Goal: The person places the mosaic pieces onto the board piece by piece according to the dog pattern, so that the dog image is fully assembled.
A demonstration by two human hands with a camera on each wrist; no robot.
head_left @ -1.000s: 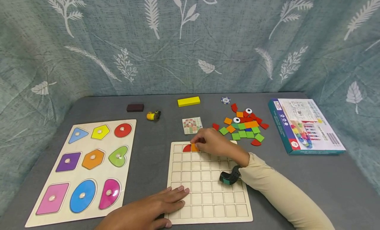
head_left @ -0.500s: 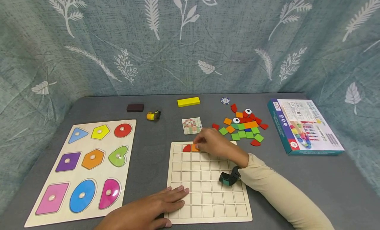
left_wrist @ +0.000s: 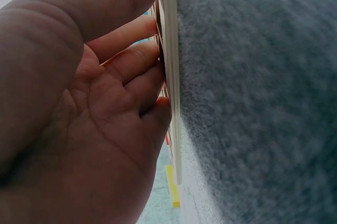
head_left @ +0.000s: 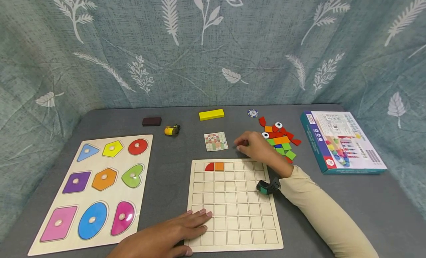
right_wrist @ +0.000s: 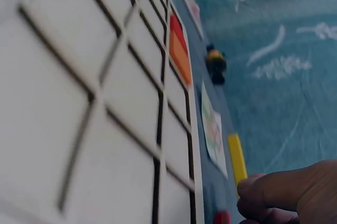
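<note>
A square wooden grid board [head_left: 233, 193] lies on the grey table. My left hand [head_left: 173, 230] rests with its fingers stretched over the board's near left corner; the left wrist view shows the thumb at the board's edge. In the top row sit a red quarter-round tile [head_left: 209, 166] and, right beside it, an orange square tile [head_left: 219, 166]. Beyond the board's far edge, my right hand [head_left: 256, 145] hovers at the left side of a pile of loose tiles [head_left: 282, 140], fingers loosely bent and nothing visible between them. It covers part of the pile. A small picture card [head_left: 216, 141] lies to its left.
A knobbed shape puzzle [head_left: 100, 162] lies at the left, a boxed set [head_left: 344, 141] at the right. Along the back are a dark brown block [head_left: 151, 121], a yellow-and-black toy [head_left: 172, 130], a yellow block [head_left: 211, 114] and a poker chip [head_left: 253, 113]. A patterned curtain hangs behind.
My right hand has let go of the orange tile, leaving it in the top row, and has moved right and away toward the tile pile. The left hand has stayed put.
</note>
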